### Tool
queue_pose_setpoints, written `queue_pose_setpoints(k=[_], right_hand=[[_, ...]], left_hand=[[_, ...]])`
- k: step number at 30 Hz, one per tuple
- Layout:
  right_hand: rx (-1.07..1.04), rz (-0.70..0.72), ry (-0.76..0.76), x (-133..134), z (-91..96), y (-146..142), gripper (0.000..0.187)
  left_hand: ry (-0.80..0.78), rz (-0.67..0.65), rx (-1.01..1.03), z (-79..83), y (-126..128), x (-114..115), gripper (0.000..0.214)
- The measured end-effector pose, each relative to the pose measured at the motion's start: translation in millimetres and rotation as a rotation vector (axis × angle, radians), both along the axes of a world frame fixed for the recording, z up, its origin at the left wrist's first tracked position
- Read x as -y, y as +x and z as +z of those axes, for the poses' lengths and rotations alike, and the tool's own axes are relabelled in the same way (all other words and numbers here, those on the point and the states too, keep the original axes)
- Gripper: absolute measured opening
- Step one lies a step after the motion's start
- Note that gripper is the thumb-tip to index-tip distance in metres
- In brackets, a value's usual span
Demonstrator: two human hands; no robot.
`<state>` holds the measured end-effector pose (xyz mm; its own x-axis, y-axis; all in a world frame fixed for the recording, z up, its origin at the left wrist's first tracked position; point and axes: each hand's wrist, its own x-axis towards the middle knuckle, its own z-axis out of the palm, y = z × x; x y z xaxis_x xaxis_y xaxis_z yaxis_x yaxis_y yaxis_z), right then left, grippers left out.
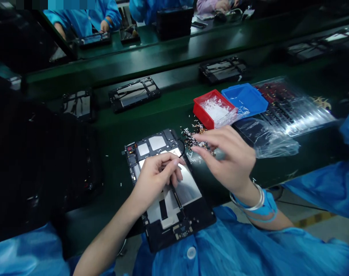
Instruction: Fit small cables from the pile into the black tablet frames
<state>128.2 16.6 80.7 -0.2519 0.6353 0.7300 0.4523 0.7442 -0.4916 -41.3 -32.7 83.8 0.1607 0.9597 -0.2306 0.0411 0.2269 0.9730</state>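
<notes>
A black tablet frame (188, 184) with silver plates lies on the green conveyor belt (163, 119) in front of me. My left hand (155, 180) rests over its middle, fingers curled together; anything held in them is hidden. A thin black wire (181, 148) curves at the frame's upper edge. My right hand (226, 157) hovers with fingers apart, holding nothing, beside a scattered pile of tiny white and brown pieces (196, 140). Its fingertips are close to that pile.
A red bin (210, 111) of white scraps and a blue bin (245, 99) stand beyond my right hand. A crumpled plastic bag (274, 140) and a clear tray of parts (295, 107) lie to the right. Several other frames sit along the belt, and a co-worker's blue sleeve (82, 15) shows beyond it.
</notes>
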Motion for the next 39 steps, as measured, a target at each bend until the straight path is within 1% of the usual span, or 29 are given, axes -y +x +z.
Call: queue_pose_setpoints(k=[2, 4, 7, 10, 13, 16, 18, 20, 22, 23, 25, 26, 27, 28, 29, 30, 31, 32, 33, 35, 36, 39], right_hand=[[0.061, 0.028, 0.116, 3.2, -3.8, -6.0, 0.01], [0.108, 0.074, 0.163, 5.5, -8.1, -10.9, 0.011], [0.149, 0.073, 0.191, 5.3, -11.6, -14.3, 0.011], [0.203, 0.054, 0.207, 2.7, -10.3, -14.3, 0.009], [0.272, 0.038, 0.247, 2.3, -7.5, -15.8, 0.006], [0.336, 0.012, 0.288, 5.2, -4.7, -19.9, 0.008], [0.335, 0.009, 0.291, 4.2, -3.3, -20.6, 0.009], [0.303, -0.004, 0.283, -5.1, -4.0, -15.5, 0.011], [0.263, -0.1, 0.259, -25.6, -8.7, -3.0, 0.016], [0.249, -0.186, 0.242, -39.1, -12.5, 5.1, 0.018], [0.264, -0.392, 0.175, -66.4, -21.2, 20.2, 0.017], [0.311, -0.461, 0.148, -76.9, -25.1, 24.9, 0.015], [0.366, -0.488, 0.131, -83.5, -27.8, 26.6, 0.012], [0.38, -0.473, 0.137, -85.1, -29.2, 24.8, 0.01], [0.354, -0.415, 0.168, -81.8, -29.2, 19.6, 0.009], [0.309, -0.32, 0.207, -74.1, -28.0, 11.6, 0.01], [0.271, -0.185, 0.243, -63.4, -25.8, 1.8, 0.011], [0.251, -0.05, 0.263, -51.3, -23.0, -8.8, 0.011], [0.247, 0.044, 0.273, -39.4, -20.1, -19.1, 0.011], [0.27, 0.131, 0.298, -20.3, -15.1, -35.9, 0.01], [0.282, 0.143, 0.296, -14.3, -13.4, -41.5, 0.011], [0.281, 0.158, 0.23, -9.5, -11.3, -46.1, 0.013]], left_hand=[[0.018, 0.027, 0.031, -1.4, 0.4, -2.7, 0.024], [0.039, 0.021, 0.062, -2.6, 0.9, -4.9, 0.024], [0.068, -0.02, 0.072, -3.8, 0.2, -5.9, 0.023], [0.106, -0.05, 0.02, -4.6, -1.9, -5.4, 0.028], [0.137, -0.044, -0.032, -5.7, -4.0, -4.3, 0.031], [0.161, -0.027, -0.107, -6.7, -5.3, -3.7, 0.031], [0.149, -0.021, -0.143, -7.1, -6.6, -5.1, 0.029], [0.077, -0.002, -0.113, -7.8, -8.8, -9.0, 0.027], [-0.017, 0.045, -0.039, -8.9, -12.3, -15.1, 0.025], [-0.047, 0.077, -0.001, -9.6, -14.4, -18.5, 0.025], [-0.056, 0.129, 0.066, -10.7, -18.8, -24.4, 0.027], [-0.046, 0.148, 0.098, -11.2, -20.7, -26.5, 0.028], [-0.037, 0.162, 0.129, -11.6, -22.4, -27.9, 0.029], [-0.032, 0.169, 0.155, -11.8, -23.6, -28.7, 0.03], [-0.031, 0.17, 0.175, -12.0, -24.2, -28.9, 0.031], [-0.032, 0.167, 0.191, -12.0, -24.4, -28.7, 0.031], [-0.03, 0.16, 0.203, -12.0, -24.2, -28.3, 0.032], [-0.027, 0.146, 0.211, -11.9, -23.6, -27.6, 0.033], [-0.021, 0.129, 0.218, -11.8, -22.8, -26.9, 0.036], [-0.002, 0.096, 0.222, -11.9, -20.9, -25.3, 0.041], [0.012, 0.084, 0.217, -12.1, -19.9, -24.6, 0.043], [0.056, 0.052, 0.169, -13.7, -17.9, -22.3, 0.048]])
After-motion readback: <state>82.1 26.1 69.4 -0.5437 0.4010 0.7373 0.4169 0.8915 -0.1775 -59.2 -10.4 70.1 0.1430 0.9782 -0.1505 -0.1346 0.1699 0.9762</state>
